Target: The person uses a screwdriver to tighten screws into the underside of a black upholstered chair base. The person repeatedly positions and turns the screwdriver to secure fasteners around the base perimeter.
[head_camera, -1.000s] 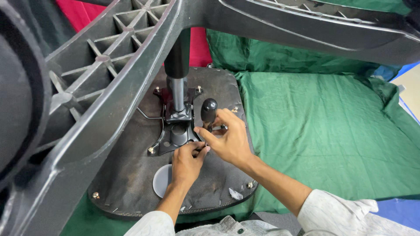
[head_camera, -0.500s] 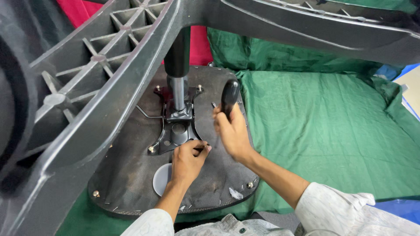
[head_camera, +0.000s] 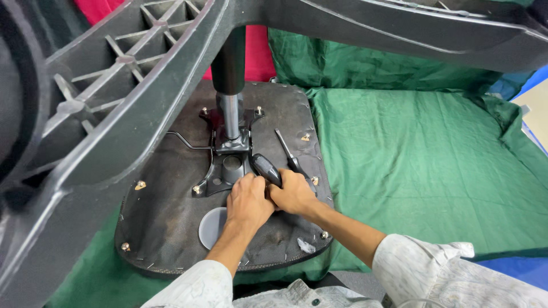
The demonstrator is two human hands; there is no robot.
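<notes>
Low in the frame's centre, the left hand (head_camera: 246,201) and right hand (head_camera: 292,194) met closed around a black-handled screwdriver (head_camera: 267,169), though who held what was unclear. It lay on the upturned seat underside (head_camera: 171,222), just below the metal mounting plate (head_camera: 227,165) and gas column (head_camera: 229,85). Judging by this, the plate's fastening was in hand, and the tip next needed seating squarely.

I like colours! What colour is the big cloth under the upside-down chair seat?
Green: the big crumpled cloth is plain green, seen in the head view.

Screwdriver (head_camera: 267,169) now down beside left hand (head_camera: 249,201).
</notes>
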